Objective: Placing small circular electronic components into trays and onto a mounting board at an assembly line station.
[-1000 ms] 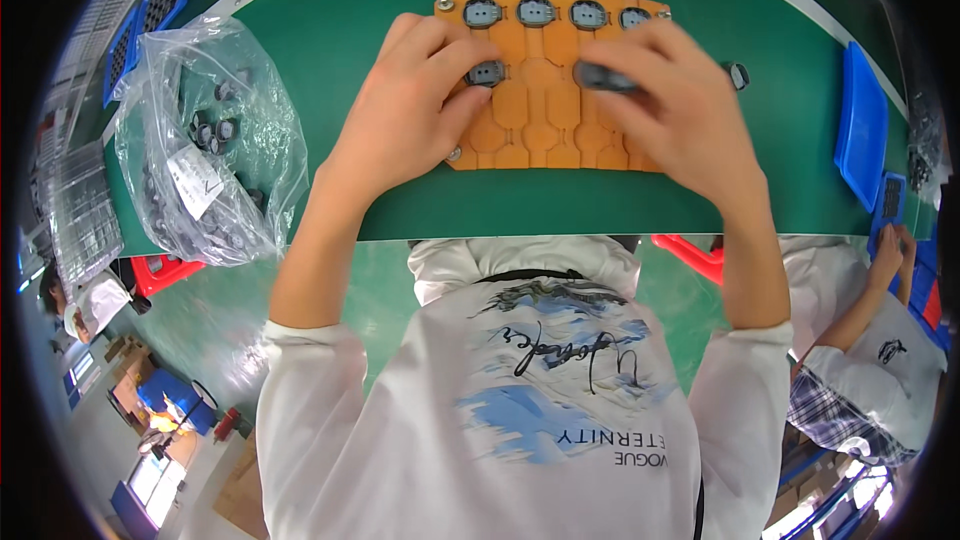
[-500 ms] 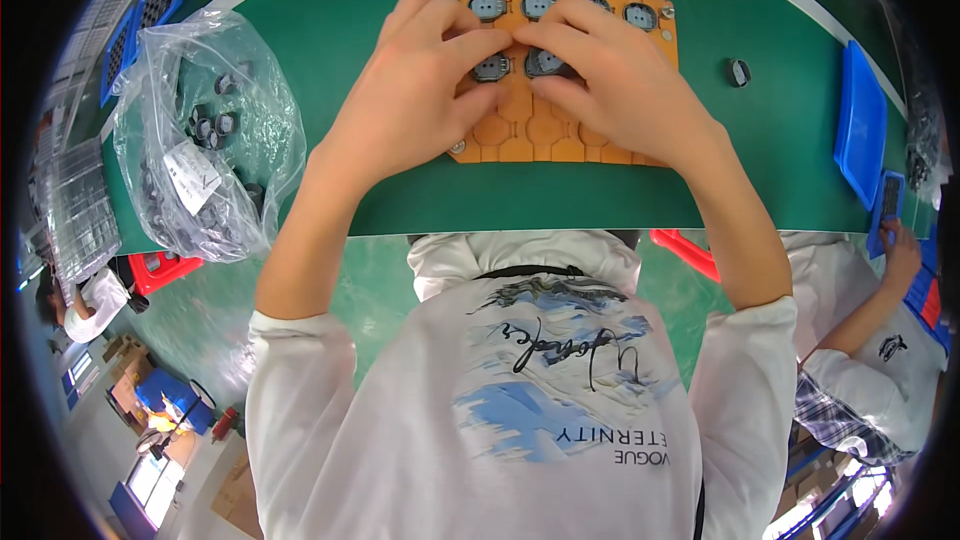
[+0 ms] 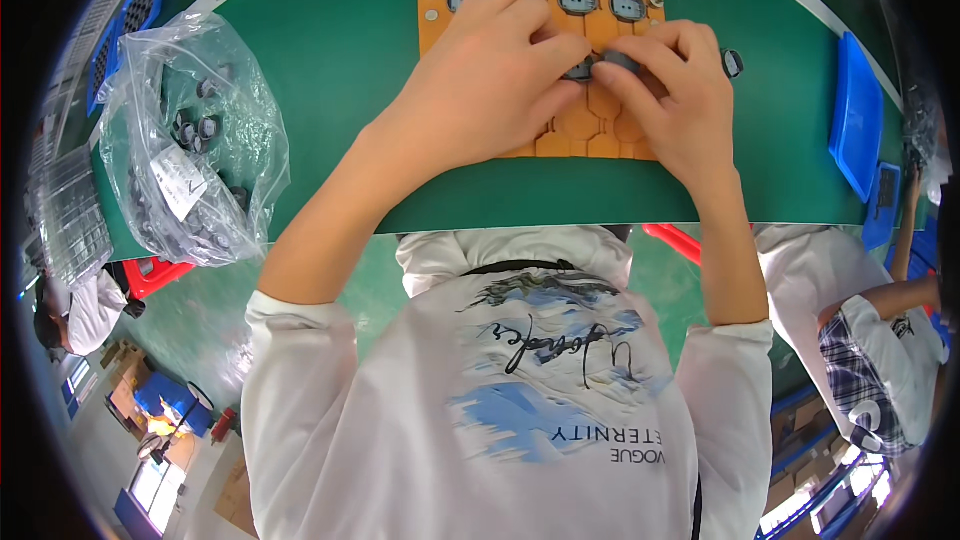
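Observation:
An orange fixture tray (image 3: 556, 143) with rows of shaped recesses lies on the green table. Small dark-rimmed plastic parts with pale grey faces, such as one part (image 3: 577, 0), sit in its far row. My left hand (image 3: 500, 70) reaches across the tray, thumb and forefinger closed on a dark part (image 3: 578, 70) in the second row. Just right of it, my right hand (image 3: 682, 90) pinches another dark grey part (image 3: 622, 60) over the tray; whether that part is seated is hidden. Several nearer recesses hold nothing.
A clear plastic bag (image 3: 260, 105) of similar parts lies at the left. One loose part (image 3: 733, 63) is beyond my right hand. A blue tray (image 3: 857, 125) stands at the right edge. A co-worker (image 3: 880, 360) sits at the right.
Both hands have moved right along the second row. My right hand now pinches a part further right, and my left hand is at the place beside it. The co-worker's arm has shifted.

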`<action>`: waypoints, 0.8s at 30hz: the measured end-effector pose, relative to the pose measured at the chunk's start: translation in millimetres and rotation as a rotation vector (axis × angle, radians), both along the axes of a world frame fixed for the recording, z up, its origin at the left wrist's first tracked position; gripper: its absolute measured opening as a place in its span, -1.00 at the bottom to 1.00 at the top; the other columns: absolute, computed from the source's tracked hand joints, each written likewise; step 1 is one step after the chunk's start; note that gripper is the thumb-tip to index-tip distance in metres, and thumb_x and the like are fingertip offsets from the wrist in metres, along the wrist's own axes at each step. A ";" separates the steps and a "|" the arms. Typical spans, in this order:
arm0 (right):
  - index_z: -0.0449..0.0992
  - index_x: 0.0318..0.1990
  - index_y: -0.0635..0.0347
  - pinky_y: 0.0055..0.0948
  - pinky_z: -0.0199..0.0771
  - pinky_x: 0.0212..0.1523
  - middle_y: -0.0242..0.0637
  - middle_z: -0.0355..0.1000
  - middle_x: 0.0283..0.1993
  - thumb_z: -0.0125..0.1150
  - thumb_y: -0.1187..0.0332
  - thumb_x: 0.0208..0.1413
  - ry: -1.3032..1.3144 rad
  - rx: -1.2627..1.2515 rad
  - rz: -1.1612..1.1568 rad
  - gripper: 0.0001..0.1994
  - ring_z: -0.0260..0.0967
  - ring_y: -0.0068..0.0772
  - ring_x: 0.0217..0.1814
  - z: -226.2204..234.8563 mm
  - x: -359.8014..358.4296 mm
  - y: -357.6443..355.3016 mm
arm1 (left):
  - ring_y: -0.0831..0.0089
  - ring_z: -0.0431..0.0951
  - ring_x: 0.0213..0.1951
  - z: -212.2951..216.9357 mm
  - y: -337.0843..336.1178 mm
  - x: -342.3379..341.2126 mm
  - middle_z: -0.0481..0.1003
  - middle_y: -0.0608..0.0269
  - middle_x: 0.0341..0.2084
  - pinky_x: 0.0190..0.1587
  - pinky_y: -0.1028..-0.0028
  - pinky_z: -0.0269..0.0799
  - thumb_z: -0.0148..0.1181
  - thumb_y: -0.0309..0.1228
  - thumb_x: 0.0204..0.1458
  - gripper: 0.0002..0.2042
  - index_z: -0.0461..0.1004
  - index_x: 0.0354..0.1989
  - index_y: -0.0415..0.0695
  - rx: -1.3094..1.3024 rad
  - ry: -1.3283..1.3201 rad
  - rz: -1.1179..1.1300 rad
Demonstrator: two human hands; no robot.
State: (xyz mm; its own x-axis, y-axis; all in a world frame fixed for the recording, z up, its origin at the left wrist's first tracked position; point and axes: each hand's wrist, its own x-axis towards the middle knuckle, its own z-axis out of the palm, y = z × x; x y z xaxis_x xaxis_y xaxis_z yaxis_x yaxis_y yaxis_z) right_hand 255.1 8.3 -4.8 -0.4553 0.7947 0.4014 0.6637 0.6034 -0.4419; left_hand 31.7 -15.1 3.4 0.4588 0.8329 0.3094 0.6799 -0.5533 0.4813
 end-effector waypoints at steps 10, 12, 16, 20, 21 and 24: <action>0.65 -0.09 0.15 -0.39 0.46 -0.04 -0.34 0.46 -0.08 0.36 0.46 0.01 0.018 -0.145 0.107 -0.74 0.37 -0.30 0.03 5.9 8.6 -11.2 | 0.11 0.39 -0.05 -2.9 -4.5 -28.7 0.45 0.19 -0.23 0.09 0.23 0.34 0.34 -0.48 -0.10 -0.73 0.53 -0.17 -0.16 -0.009 -0.057 0.082; 0.63 -0.05 0.14 -0.38 0.45 -0.01 -0.34 0.46 -0.08 0.37 0.45 0.00 0.000 -0.143 0.087 -0.70 0.36 -0.28 0.04 6.3 3.5 -11.4 | 0.15 0.40 -0.06 3.8 -2.9 -22.9 0.47 0.19 -0.22 0.03 0.26 0.39 0.34 -0.50 -0.10 -0.70 0.54 -0.13 -0.16 0.016 -0.047 0.069; 0.56 0.07 0.11 -0.31 0.42 0.06 -0.32 0.46 -0.08 0.39 0.43 -0.02 -0.111 -0.169 0.064 -0.57 0.35 -0.18 0.06 13.3 -4.5 -7.5 | 0.19 0.44 -0.10 0.0 -0.6 -16.8 0.49 0.20 -0.22 -0.06 0.31 0.47 0.33 -0.54 -0.09 -0.68 0.56 -0.10 -0.17 0.031 0.014 0.011; 0.53 0.03 0.15 -0.29 0.41 0.01 -0.30 0.43 -0.15 0.36 0.46 -0.03 0.020 -0.119 0.179 -0.60 0.35 -0.18 0.03 20.6 -6.0 -0.7 | 0.19 0.44 -0.10 3.9 5.2 -20.9 0.49 0.20 -0.23 -0.05 0.30 0.46 0.33 -0.54 -0.09 -0.70 0.59 -0.11 -0.17 0.070 0.042 -0.009; 0.53 0.03 0.15 -0.29 0.41 0.01 -0.30 0.43 -0.15 0.36 0.46 -0.03 0.018 -0.118 0.176 -0.60 0.35 -0.18 0.03 21.0 -2.2 3.7 | 0.19 0.45 -0.09 6.5 6.7 -24.1 0.49 0.20 -0.24 -0.05 0.30 0.46 0.34 -0.53 -0.09 -0.71 0.60 -0.13 -0.17 0.046 0.050 -0.015; 0.51 0.00 0.19 -0.29 0.42 -0.06 -0.26 0.41 -0.18 0.32 0.47 -0.01 -0.103 -0.239 0.387 -0.65 0.37 -0.19 -0.05 19.9 4.6 15.0 | 0.20 0.45 -0.09 9.1 3.7 -29.4 0.48 0.20 -0.24 -0.04 0.30 0.46 0.34 -0.53 -0.08 -0.72 0.61 -0.13 -0.16 0.001 0.048 -0.025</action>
